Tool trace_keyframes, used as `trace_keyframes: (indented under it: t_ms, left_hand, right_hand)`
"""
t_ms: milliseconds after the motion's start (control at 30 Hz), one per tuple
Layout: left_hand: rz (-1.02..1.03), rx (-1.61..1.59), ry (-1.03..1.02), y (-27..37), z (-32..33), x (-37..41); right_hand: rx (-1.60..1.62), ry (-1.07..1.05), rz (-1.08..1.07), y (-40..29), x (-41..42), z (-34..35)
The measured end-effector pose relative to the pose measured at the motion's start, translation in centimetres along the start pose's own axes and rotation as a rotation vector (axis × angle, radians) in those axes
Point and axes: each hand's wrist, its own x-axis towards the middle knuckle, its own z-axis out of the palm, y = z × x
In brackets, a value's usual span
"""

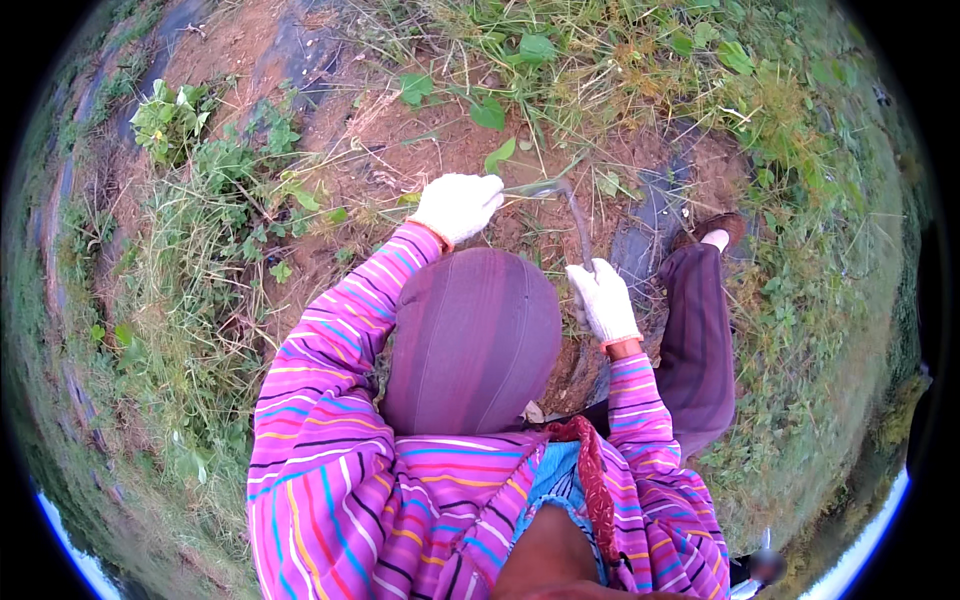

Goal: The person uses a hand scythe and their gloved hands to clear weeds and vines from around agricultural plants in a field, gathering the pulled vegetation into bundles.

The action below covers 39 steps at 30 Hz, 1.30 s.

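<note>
My left hand (459, 208), in a white knit glove, is closed around a small bunch of grass stems (523, 189) just beyond my bent knee (474, 341). My right hand (604, 300), gloved the same way, grips the lower end of a dark sickle (577, 214). From the top of its slim shaft, the blade (550, 189) points left and lies against the stems, close to my left fingertips. Reddish bare soil (450, 150) shows beneath both hands. Grass partly covers the blade, so its full shape cannot be made out.
Dense weeds (195, 300) stand on the left, with a leafy plant (171, 120) behind them. Black plastic mulch film (646, 217) lies beside my shoe (712, 227). Broad-leaved vines and grass (600, 67) cover the ground ahead. Another person (761, 566) is at the lower right edge.
</note>
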Motion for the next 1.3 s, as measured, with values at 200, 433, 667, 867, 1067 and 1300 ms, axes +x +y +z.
trace_keyframes:
  t_ms: [200, 433, 667, 867, 1067, 1300]
  left_hand:
    - [0.052, -0.018, 0.221, 1.2, -12.0, -4.4]
    - [-0.105, -0.151, 0.555, 1.4, -22.9, -11.6]
    - [-0.396, -0.503, 0.749, 1.9, -26.7, -19.3]
    - [-0.455, -0.39, 1.017, 4.7, -31.3, -24.6]
    - [-0.132, -0.281, 0.665, 8.5, -32.1, -21.7]
    - [-0.005, -0.408, 0.77, 6.9, -32.0, -15.3]
  right_hand:
    - [0.253, -0.166, 0.007, -8.6, -6.7, -0.4]
    - [0.55, 0.006, -0.333, -15.8, -7.0, -1.5]
    - [0.411, -0.028, -0.372, -18.0, -6.2, -1.7]
    - [0.487, 0.044, -0.426, -20.9, -3.2, -0.7]
    - [0.504, -0.158, -0.708, -26.7, -1.3, 4.0]
    - [0.029, -0.131, -0.891, -22.0, 2.6, 6.1]
